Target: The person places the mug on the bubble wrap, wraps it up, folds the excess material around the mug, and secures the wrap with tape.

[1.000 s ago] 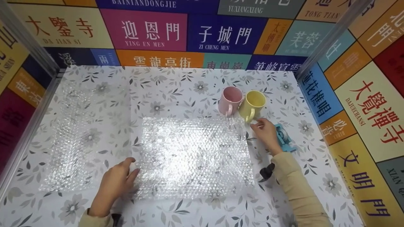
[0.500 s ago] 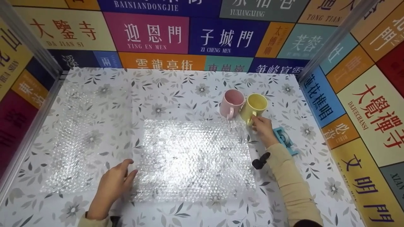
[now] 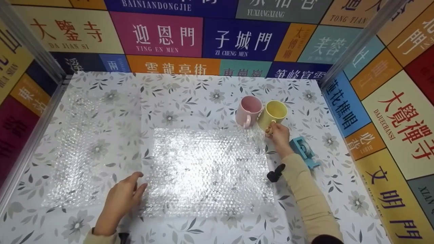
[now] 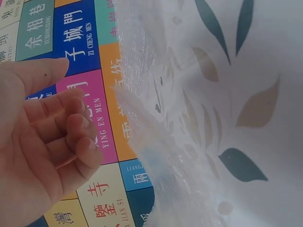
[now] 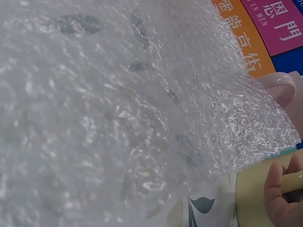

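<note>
My right hand grips the handle of a yellow mug, which stands upright on the table. In the right wrist view, fingers of that hand curl round the handle at the lower right edge, with the yellow mug beside them. A pink mug stands just left of the yellow one, its handle toward me. My left hand hovers at the left edge of a bubble wrap sheet. In the left wrist view the left hand has loosely bent fingers and holds nothing.
Another bubble wrap piece lies on the left of the flower-patterned table. A blue tape dispenser sits just right of my right forearm. Lettered panels wall in the back and both sides.
My right hand has moved slightly up and left and taken hold of the yellow mug's handle. The left hand has stayed almost in place.
</note>
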Motion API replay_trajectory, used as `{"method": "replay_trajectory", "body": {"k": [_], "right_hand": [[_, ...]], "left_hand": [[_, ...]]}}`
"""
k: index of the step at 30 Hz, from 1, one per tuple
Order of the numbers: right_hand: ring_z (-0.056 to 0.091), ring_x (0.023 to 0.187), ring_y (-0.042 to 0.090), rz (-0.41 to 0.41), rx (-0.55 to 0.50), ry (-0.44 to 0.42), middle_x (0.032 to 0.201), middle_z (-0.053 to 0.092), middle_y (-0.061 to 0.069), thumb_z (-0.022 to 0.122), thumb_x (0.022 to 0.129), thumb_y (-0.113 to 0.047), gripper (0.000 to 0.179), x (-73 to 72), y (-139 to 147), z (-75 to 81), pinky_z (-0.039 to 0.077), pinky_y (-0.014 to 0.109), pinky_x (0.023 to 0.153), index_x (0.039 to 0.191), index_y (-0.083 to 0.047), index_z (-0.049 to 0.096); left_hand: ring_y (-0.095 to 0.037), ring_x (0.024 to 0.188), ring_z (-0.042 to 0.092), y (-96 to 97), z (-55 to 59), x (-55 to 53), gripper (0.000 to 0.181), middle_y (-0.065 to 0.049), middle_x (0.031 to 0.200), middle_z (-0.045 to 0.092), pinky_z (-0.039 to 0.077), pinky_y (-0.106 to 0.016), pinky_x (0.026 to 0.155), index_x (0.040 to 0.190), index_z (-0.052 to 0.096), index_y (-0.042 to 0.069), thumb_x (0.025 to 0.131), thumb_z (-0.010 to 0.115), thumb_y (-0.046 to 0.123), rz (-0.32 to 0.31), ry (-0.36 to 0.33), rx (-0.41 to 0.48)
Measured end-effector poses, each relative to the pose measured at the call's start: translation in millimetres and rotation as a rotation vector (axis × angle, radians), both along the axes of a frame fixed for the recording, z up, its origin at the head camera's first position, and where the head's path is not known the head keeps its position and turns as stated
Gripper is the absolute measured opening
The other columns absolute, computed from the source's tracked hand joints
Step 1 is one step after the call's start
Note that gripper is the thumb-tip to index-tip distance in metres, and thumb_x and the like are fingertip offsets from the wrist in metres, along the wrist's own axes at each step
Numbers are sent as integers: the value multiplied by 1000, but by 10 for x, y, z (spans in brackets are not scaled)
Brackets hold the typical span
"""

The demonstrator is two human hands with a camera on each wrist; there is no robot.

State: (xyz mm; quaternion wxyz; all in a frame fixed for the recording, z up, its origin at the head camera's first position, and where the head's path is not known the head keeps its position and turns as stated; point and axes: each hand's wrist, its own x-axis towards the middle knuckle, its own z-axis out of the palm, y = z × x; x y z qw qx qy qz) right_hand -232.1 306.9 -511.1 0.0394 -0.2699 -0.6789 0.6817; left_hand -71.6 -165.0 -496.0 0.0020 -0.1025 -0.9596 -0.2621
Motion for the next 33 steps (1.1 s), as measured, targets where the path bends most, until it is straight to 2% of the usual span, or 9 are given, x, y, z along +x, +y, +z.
{"method": "replay_trajectory", "body": {"k": [7, 15, 23, 33], "right_hand": [[50, 64, 10, -23, 67, -44, 75, 52, 5, 43, 96, -18, 24, 55, 3, 23, 48, 20, 58, 86, 2, 53], [49, 59, 10, -18, 75, 2, 73, 53, 6, 43, 96, -18, 27, 157, 20, 98, 45, 20, 55, 87, 5, 53], [52, 53, 9, -12, 147, 98, 65, 55, 2, 46, 95, -15, 27, 293, -2, 296, 47, 20, 53, 80, 6, 53], [53, 60, 11, 80, 124, 183, 64, 55, 4, 46, 95, -13, 27, 598, -90, 527, 48, 23, 54, 76, 6, 52]], "left_hand": [[-10, 45, 34, 6, -16, 9, 28, 7, 55, 40, 30, -28, 42, 105, 58, -1, 82, 64, 13, -12, -2, 8], [-10, 46, 35, 16, -44, 6, 27, 7, 56, 40, 31, -28, 43, 105, 58, 0, 81, 65, 11, -23, 35, 31], [-11, 47, 37, 28, -10, 15, 28, 5, 57, 43, 33, -29, 43, 106, 57, 0, 82, 64, 12, -22, -12, 16], [-11, 48, 37, 40, -33, 20, 26, 4, 58, 43, 33, -30, 44, 105, 57, 0, 82, 64, 11, -30, 0, 30]]}}
